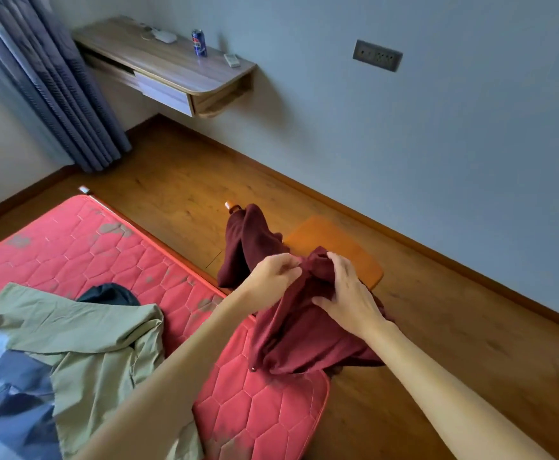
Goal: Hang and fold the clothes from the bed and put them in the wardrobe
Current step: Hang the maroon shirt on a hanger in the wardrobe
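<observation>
- Risk first: maroon garment [291, 333] held up over the corner of the red mattress [105, 247], one end trailing out over the wooden floor [178, 180] — likely to drag or slide off if either grip eases.
- Wooden tip [229, 205] poking out at the far end of the cloth — possibly a hanger, hard to tell; if so, could slip out of the fabric with a careless tug.
- Bunched cloth between the hands — could twist and leave the fold or hang crooked.
- Left hand [273, 277] raised in front, fingers curled in tight, pinching a gathered bit of the maroon fabric near its top edge.
- Right hand [347, 293] just beside it, palm down on the cloth, fingers bent over the bunched top, thumb tucked against the fabric below; holding rather than resting, by the look of it.
- Both forearms stretched forward from the lower edge, converging on the garment.
- Waiting on the bed: olive shirt [82, 330] spread out, dark item [109, 293] behind it, blue-and-white clothing [2, 386] at the near left.
- Orange board [344, 247] on the floor just beyond the hands, touching or under the garment — cannot tell which.
- No wardrobe in view.
</observation>
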### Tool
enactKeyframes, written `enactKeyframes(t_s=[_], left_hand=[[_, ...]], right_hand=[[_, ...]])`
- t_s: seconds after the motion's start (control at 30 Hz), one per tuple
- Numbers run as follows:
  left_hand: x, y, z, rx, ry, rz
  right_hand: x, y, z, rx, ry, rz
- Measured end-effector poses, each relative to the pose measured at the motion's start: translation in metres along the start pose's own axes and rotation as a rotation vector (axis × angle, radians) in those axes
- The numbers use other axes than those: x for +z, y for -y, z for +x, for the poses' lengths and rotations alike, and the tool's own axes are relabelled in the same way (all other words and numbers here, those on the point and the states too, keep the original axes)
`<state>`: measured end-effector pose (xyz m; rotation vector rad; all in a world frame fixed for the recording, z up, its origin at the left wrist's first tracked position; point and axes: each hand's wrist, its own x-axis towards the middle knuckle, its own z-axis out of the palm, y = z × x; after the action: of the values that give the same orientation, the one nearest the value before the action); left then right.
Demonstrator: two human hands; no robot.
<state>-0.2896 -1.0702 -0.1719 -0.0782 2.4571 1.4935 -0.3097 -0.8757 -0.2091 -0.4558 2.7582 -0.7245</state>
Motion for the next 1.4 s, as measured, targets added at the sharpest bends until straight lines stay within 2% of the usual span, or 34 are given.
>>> enactKeyframes(t_s=[0.1,0.17,0.37,0.43,0.53,0.57,0.63,0.77,0.83,0.9,0.97,1.03,1.2,1.33,1.4], left_hand=[[-0.032,-0.042,-0.016,0.056,0.097,-0.369],[-0.050,-0.066,-0.028,0.065,0.113,-0.442],[-0.089,-0.089,-0.052,0.074,-0.139,-0.183],[-0.097,-0.090,-0.062,0.057,-0.087,-0.126],[-0.102,-0.085,-0.068,0.073,0.084,0.129],[-0.103,-0.082,-0.066,0.075,0.063,0.212],[-0.108,-0.084,-0.065,0.080,-0.086,0.263],[-0.141,-0.092,-0.072,0.164,-0.399,0.231],[-0.164,-0.099,-0.080,0.190,-0.454,0.208],[-0.182,-0.109,-0.090,0.239,-0.429,0.149],[-0.196,-0.122,-0.100,0.319,-0.347,0.133],[-0.205,-0.129,-0.107,0.352,-0.297,0.193],[-0.220,-0.124,-0.118,0.412,-0.313,0.435],[-0.231,-0.121,-0.123,0.436,-0.529,0.635],[-0.236,-0.121,-0.126,0.429,-0.616,0.655]], right_hand=[[-0.019,0.024,0.009,-0.056,-0.095,0.167],[-0.039,0.042,0.013,-0.138,-0.217,0.185],[-0.113,0.105,0.017,-0.242,-0.480,0.270],[-0.136,0.124,0.013,-0.334,-0.542,0.272],[-0.166,0.149,0.000,-0.485,-0.647,0.252],[-0.175,0.154,-0.005,-0.518,-0.671,0.241],[-0.192,0.157,-0.011,-0.566,-0.708,0.188],[-0.216,0.136,-0.022,-0.505,-0.763,-0.036],[-0.224,0.122,-0.027,-0.463,-0.802,-0.155],[-0.229,0.110,-0.031,-0.400,-0.794,-0.197],[-0.234,0.103,-0.032,-0.349,-0.782,-0.162],[-0.242,0.101,-0.031,-0.342,-0.839,-0.132],[-0.284,0.102,-0.037,-0.419,-0.985,-0.097],[-0.310,0.107,-0.058,-0.398,-1.030,0.055],[-0.316,0.104,-0.068,-0.358,-1.047,0.103]])
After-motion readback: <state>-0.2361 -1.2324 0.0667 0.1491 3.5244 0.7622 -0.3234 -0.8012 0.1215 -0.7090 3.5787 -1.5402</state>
